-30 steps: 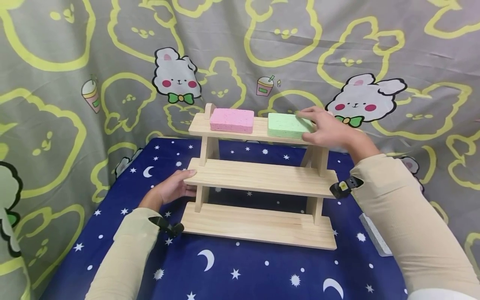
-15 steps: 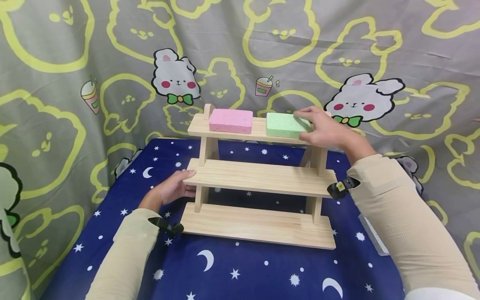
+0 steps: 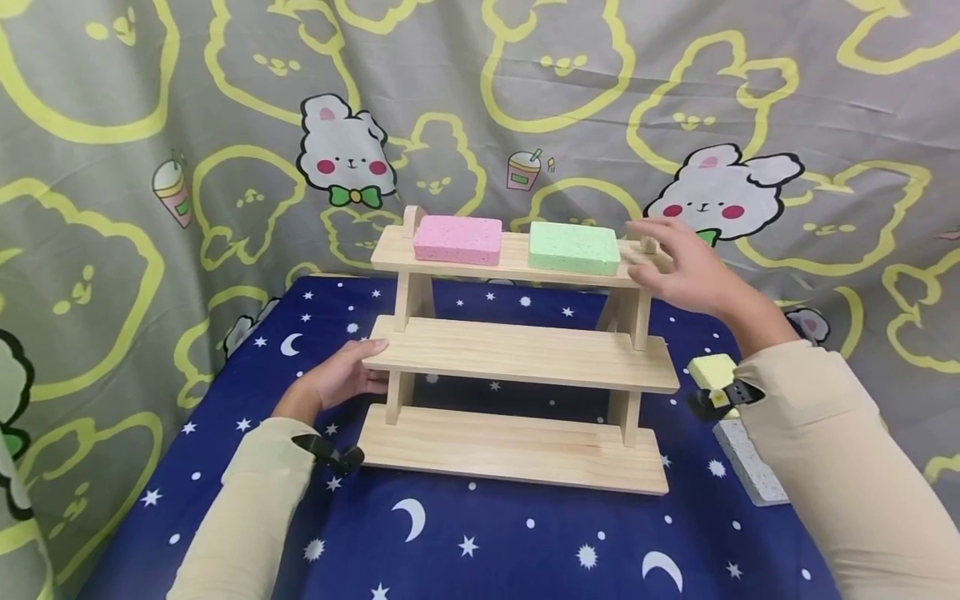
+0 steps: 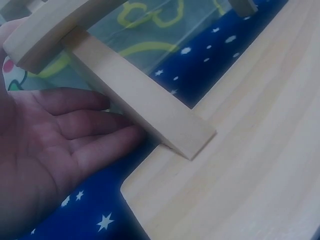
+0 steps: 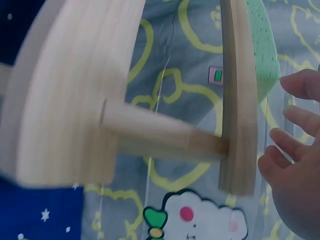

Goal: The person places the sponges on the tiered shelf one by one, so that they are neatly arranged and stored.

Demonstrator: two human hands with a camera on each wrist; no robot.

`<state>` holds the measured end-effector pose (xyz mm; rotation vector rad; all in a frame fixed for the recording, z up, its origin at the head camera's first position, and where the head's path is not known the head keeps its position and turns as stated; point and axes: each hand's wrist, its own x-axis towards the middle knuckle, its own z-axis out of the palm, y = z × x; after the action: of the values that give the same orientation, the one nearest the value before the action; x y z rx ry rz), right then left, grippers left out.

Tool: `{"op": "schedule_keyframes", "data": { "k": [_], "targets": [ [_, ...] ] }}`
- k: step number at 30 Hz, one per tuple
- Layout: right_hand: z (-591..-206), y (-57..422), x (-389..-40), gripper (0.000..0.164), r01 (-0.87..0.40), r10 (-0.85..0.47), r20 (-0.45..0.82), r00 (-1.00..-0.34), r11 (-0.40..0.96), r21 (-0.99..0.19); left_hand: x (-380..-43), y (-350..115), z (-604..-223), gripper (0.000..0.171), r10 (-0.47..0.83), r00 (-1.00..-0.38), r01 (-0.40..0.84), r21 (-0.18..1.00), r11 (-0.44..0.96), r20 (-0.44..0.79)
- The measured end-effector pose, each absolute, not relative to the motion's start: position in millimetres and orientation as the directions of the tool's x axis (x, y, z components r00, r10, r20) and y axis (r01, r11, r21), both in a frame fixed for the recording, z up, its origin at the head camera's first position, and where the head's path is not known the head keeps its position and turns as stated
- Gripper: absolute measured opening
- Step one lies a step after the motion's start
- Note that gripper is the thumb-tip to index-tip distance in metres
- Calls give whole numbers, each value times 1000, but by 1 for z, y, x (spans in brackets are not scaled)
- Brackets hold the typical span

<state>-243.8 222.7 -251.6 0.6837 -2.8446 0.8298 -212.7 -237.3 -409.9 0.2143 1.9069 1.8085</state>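
Note:
A three-tier wooden shelf stand (image 3: 517, 354) stands on the table. On its top tier lie a pink sponge (image 3: 457, 240) at left and a green sponge (image 3: 573, 248) right of the middle. My left hand (image 3: 341, 379) holds the left end of the middle tier, thumb on top and fingers below; in the left wrist view those fingers reach beside the wooden upright (image 4: 135, 92). Over the top tier's right end hovers my right hand (image 3: 686, 267), fingers spread and holding nothing. The right wrist view shows its fingertips (image 5: 292, 82) just off the green sponge (image 5: 265, 47).
Right of the stand, partly behind my right wrist camera and sleeve, a yellow sponge (image 3: 712, 371) and a grey block (image 3: 750, 467) lie on the dark blue star-patterned tablecloth (image 3: 450, 550). A grey cartoon curtain (image 3: 450, 67) hangs close behind the stand.
My right hand has let go of the green sponge and moved right, away from it. The yellow sponge has come into sight by the right wrist. My left hand keeps its hold.

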Motion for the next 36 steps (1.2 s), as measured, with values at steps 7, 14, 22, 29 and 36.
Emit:
{"op": "schedule_keyframes", "data": {
  "k": [7,14,22,29,36],
  "targets": [
    [-267,249,-232,57,-407,-294,286,-912,734,-543,-213,-238,-411,63,438,-865,-225,969,100,-246],
    [-292,274,-211,62,-282,-163,247,-955,753,-594,-214,-238,-412,65,438,-864,-227,968,104,-250],
    [-323,298,-186,72,-99,-21,133,-991,781,-617,-214,-237,-412,65,442,-863,-221,969,111,-247],
    [-346,315,-167,75,-18,57,104,-993,793,-609,-213,-236,-411,64,445,-862,-218,970,107,-243],
    [-373,334,-140,74,54,165,117,-979,771,-635,-213,-236,-410,63,449,-859,-224,969,102,-246]
  ]
}}
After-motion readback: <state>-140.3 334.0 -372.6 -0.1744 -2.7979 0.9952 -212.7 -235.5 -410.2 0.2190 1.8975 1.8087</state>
